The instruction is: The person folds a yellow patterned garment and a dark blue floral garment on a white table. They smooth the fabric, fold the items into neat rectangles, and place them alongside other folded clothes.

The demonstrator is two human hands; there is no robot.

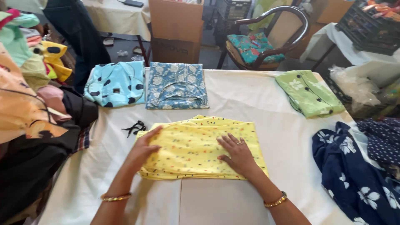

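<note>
Nearest to us, both forearms came in from the bottom edge, cut off above the bangles. Our left hand [146, 146] lay on the left side of the folded yellow garment [200, 146], fingers together and flat, the thumb curled at the cloth's edge. Our right hand [236, 153] pressed the garment's right half, fingers spread flat, gripping nothing. The garment sat in the middle of the white bench [266, 112], near its front edge. Just left of it lay a small black cord [134, 127], too tangled to make out. At the right, a navy floral cloth [354, 175] ran out of frame. Farther back lay a light blue spotted garment [116, 84], a blue floral garment [176, 86] and a green garment [309, 93], all folded. Beyond stood a wooden chair [266, 37], partly hidden by the bench.
</note>
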